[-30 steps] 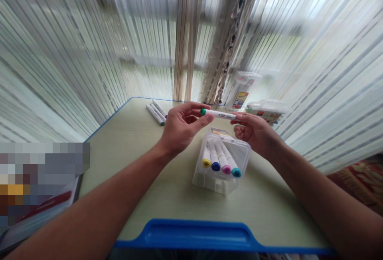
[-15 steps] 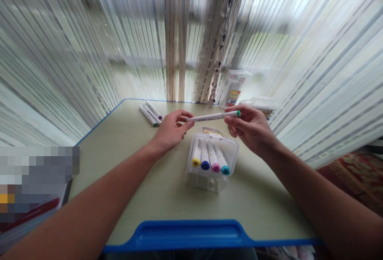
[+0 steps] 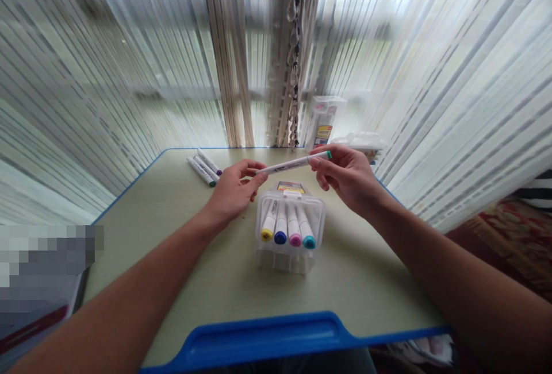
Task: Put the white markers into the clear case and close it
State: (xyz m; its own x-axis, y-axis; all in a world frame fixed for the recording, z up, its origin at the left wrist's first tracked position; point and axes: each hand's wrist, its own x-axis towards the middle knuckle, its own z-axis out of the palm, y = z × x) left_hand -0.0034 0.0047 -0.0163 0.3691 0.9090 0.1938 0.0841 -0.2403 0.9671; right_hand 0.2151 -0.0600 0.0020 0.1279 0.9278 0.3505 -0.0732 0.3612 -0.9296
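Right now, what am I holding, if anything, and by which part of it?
A white marker. Your right hand holds it near its green end, and your left hand pinches the opposite end between thumb and fingers.

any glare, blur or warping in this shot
Head view: daylight behind the curtain washes out its upper right; head view: wide-angle stretching splays the strands toward the corners; head view: the held marker shows clearly, but its small print is too soft to read; head view: a blocky patch covers the left edge.
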